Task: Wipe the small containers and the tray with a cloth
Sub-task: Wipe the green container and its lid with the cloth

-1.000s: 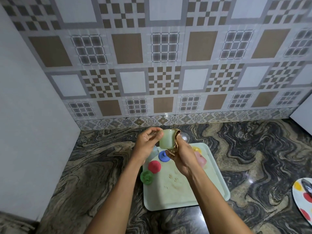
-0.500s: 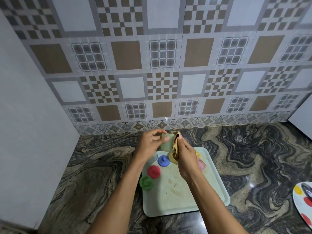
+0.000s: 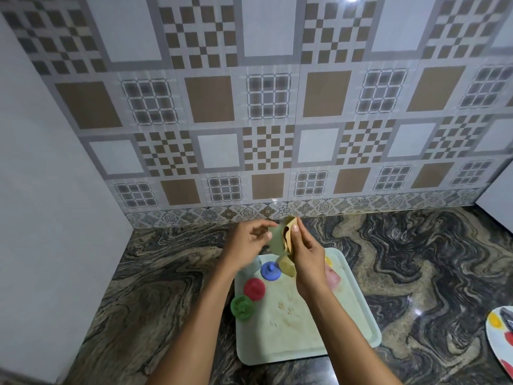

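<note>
Two hands meet above the far edge of the tray [image 3: 359, 312], which lies on the tabletop [image 3: 166, 273]. The grip of the left hand [image 3: 245, 241] holds a pale green cup [image 3: 275, 243] in the air. The grip of the right hand [image 3: 308, 263] pinches the cloth [image 3: 290, 232], which goes into the cup. On the tray's left side lie a blue lid [image 3: 270, 271] and a red lid [image 3: 254, 289]; a green lid [image 3: 241, 306] sits at its left edge.

Your pale green rectangular plastic tray [image 3: 291, 343] lies on the swirled stone counter [image 3: 166, 273]. Along its left side sit a round green lid [image 3: 242, 306], a round red lid [image 3: 254, 289] and a round blue lid [image 3: 270, 270] (green nearest you).
</note>
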